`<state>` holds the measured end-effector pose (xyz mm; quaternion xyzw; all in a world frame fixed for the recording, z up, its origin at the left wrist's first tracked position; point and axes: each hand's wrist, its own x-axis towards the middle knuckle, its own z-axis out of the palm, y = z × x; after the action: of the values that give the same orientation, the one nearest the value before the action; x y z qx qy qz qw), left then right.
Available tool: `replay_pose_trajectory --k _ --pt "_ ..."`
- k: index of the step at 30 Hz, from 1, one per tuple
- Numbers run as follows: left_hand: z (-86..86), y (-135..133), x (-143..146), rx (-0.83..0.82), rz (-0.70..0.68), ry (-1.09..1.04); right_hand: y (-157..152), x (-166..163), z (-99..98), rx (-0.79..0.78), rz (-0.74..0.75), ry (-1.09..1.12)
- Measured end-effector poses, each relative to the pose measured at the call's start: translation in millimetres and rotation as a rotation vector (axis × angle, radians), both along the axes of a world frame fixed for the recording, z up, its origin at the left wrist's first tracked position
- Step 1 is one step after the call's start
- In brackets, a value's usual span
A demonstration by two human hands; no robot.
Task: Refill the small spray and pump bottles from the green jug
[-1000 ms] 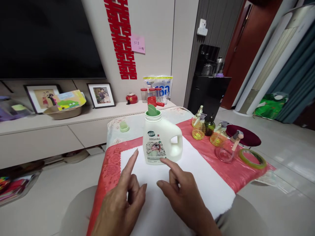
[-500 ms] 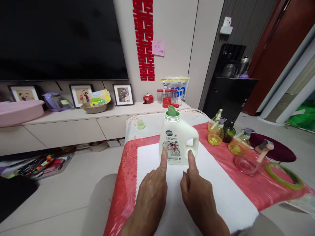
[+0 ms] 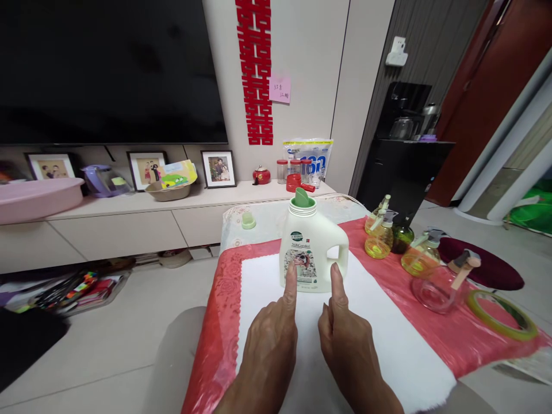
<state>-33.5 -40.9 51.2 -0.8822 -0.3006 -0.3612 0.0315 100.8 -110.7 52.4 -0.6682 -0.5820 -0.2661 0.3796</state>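
An off-white laundry detergent jug (image 3: pixel 319 244) stands upright on a white cloth (image 3: pixel 388 345), its green pour spout (image 3: pixel 302 198) uncovered at the top. In front of it, my left hand (image 3: pixel 269 345) holds nothing; its index finger is stretched out toward the label while the other fingers are curled. My right hand (image 3: pixel 347 336) is posed the same way, its index finger pointing up near the handle side. Both fingertips overlap the jug in view; whether they touch it I cannot tell. A pale green cap (image 3: pixel 248 220) lies on the table behind, to the left of the jug.
Several pump bottles, among them a yellow one (image 3: pixel 379 238) and a clear pink one (image 3: pixel 437 287), line the right of the red table cover (image 3: pixel 224 299). A tape roll (image 3: pixel 502 314) lies nearer. Behind are red-lidded jars (image 3: pixel 295 171) and a cabinet top (image 3: pixel 219 196) with picture frames.
The view has shifted slightly. Both hands keep their pointing pose, the left one now a little further right; the jug stands where it was.
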Motion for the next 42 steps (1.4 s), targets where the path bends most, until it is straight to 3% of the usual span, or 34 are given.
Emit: replay_pose_trajectory --k 28,34,42 --pt "-14.7 6 19 -0.075 0.028 -0.013 7 4 -7.4 -0.015 0.024 0.016" --pt "-15.5 11 31 -0.020 0.029 -0.040 8 4 -10.0 -0.052 0.026 0.028" --pt "-42.5 23 38 0.090 -0.119 -0.157 -21 34 20.7 -0.010 0.024 0.248"
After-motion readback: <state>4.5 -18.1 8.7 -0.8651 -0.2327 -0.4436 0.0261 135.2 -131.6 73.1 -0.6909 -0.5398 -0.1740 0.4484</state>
